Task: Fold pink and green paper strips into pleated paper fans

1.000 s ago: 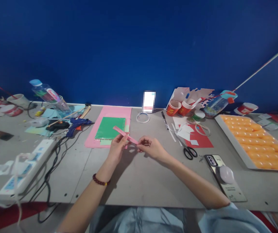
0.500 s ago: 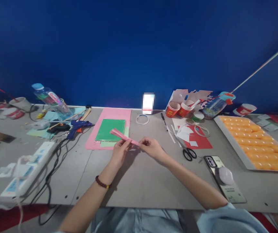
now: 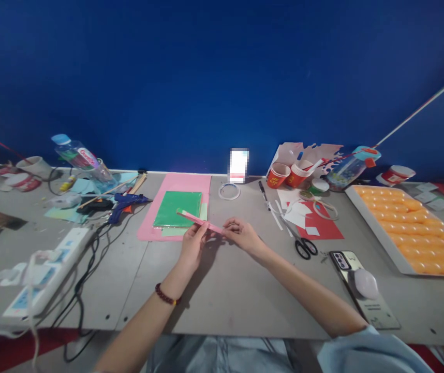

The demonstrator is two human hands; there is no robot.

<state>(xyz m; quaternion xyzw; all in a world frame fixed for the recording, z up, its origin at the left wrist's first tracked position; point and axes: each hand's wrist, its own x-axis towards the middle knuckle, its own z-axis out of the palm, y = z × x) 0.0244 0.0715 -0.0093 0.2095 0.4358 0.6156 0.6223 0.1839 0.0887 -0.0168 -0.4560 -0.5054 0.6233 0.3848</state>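
Note:
A narrow folded strip of pink paper [image 3: 191, 217] is held in the air between my two hands, slanting from upper left to lower right. My left hand [image 3: 194, 242] pinches it near its middle with thumb and fingers. The fingers of my right hand [image 3: 243, 237] close on its lower right end. Behind the strip's free left end lies a green pack of paper [image 3: 178, 208], on top of a larger pink sheet [image 3: 151, 228]. A pale green sheet [image 3: 173, 232] sticks out from under the pack.
To the left are a blue glue gun [image 3: 127, 204], a power strip [image 3: 47, 272], black cables and a plastic bottle [image 3: 86, 161]. To the right lie scissors [image 3: 306, 247], red paper [image 3: 328, 225], paper cups [image 3: 278, 176], a phone [image 3: 365, 290] and a tray of orange balls [image 3: 419, 230].
The strip's left end, fanned out in layers half a second ago, now looks narrower and flatter. Both hands keep their grip in almost the same place; the view has shifted slightly.

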